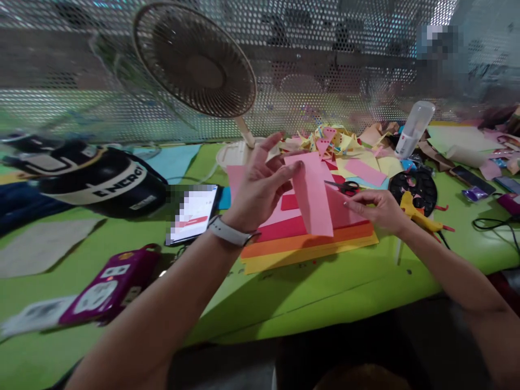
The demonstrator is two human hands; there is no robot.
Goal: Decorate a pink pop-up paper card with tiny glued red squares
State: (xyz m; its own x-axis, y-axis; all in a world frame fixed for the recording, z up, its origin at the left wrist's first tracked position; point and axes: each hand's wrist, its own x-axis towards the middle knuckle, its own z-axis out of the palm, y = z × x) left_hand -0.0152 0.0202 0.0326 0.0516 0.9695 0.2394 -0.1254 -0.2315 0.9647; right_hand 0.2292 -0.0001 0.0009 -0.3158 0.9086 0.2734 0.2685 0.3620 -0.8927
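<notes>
My left hand (pixel 264 187), with a grey band on its wrist, pinches a pink paper strip (pixel 314 203) between thumb and fingers. The strip hangs upright and slightly curved above a stack of coloured paper (pixel 309 246), with orange and yellow sheets showing at the front and red and pink ones on top. Dark-handled scissors (pixel 347 187) point left, just behind the strip. The fingers of my right hand (pixel 376 210) are drawn together at their handles; the exact grip is partly hidden.
A fan (pixel 195 59) stands behind my left hand. Leftward are a phone (pixel 193 214), a purple pouch (pixel 109 284) and a black bottle (pixel 105 181). Paper scraps (pixel 331 141) pile up behind. Rightward, a yellow glue gun (pixel 420 216) rests by a black tray (pixel 422 187) and a clear bottle (pixel 414 130).
</notes>
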